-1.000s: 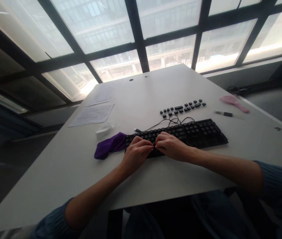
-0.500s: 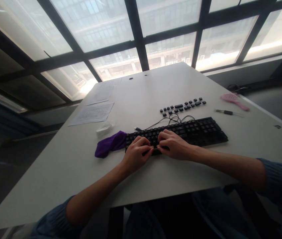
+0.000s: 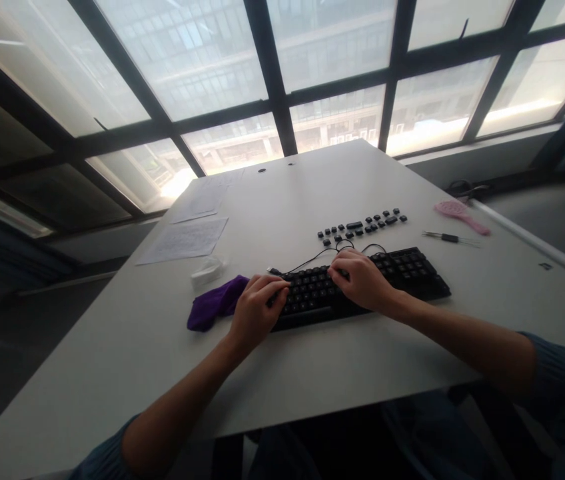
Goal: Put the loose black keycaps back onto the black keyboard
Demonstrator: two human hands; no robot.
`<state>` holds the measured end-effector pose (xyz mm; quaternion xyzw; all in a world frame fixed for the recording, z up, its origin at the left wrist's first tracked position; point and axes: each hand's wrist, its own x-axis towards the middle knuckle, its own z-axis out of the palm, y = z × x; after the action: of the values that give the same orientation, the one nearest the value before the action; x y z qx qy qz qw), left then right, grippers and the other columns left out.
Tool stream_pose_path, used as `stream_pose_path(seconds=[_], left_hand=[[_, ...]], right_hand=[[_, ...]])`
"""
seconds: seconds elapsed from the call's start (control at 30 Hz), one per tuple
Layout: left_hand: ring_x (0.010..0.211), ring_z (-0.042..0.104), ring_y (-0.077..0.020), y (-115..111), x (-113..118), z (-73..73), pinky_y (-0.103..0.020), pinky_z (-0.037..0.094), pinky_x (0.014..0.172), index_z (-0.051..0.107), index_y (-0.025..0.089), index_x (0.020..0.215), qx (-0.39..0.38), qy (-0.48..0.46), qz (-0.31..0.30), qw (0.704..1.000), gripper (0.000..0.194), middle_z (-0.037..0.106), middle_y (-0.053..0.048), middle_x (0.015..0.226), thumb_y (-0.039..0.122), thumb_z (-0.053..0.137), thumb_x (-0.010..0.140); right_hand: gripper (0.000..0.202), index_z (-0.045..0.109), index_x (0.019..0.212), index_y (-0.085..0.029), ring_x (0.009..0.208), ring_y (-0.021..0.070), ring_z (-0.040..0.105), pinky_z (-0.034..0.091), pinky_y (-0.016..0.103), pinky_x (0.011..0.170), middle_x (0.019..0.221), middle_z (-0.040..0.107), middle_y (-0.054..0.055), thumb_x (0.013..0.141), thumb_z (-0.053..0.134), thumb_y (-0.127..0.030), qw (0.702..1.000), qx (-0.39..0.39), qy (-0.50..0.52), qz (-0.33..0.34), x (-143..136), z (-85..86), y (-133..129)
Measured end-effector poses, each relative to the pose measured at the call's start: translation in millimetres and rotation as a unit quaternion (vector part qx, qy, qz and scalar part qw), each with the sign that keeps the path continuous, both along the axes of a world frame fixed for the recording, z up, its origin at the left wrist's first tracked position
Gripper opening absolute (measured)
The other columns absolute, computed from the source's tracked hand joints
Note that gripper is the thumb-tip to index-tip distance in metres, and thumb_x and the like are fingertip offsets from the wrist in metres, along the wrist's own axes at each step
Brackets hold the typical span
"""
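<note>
Both hands, left hand (image 3: 255, 312) and right hand (image 3: 362, 280), rest curled fingers on keyboard (image 3: 357, 285) (grip unclear); next, judged, pulling another keycap

Person's left hand (image 3: 255, 313) and right hand (image 3: 362, 280) were bare, as were both forearms. Blue ribbed knit sleeves (image 3: 562, 387) were pushed up towards the elbows; dark trousers (image 3: 412, 433) showed below.
</note>
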<state>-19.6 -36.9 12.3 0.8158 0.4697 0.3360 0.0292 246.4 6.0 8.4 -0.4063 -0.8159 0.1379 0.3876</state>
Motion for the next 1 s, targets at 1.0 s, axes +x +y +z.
stream_pose_path(seconds=[1.0], left_hand=[[0.078,0.069,-0.0195,194.4,87.4,7.0,-0.03,0.053,0.08,0.083,0.023,0.086,-0.166,0.083,0.063,0.981,0.012,0.078,-0.004,0.079,0.025,0.074,0.08]], right_hand=[[0.012,0.08,0.088,-0.016,0.092,0.0231,0.07,0.045,0.031,0.087,0.093,0.079,0.011,0.086,0.069,-0.014,0.968,-0.051,-0.243,-0.021,-2.6,11.9,179.3]])
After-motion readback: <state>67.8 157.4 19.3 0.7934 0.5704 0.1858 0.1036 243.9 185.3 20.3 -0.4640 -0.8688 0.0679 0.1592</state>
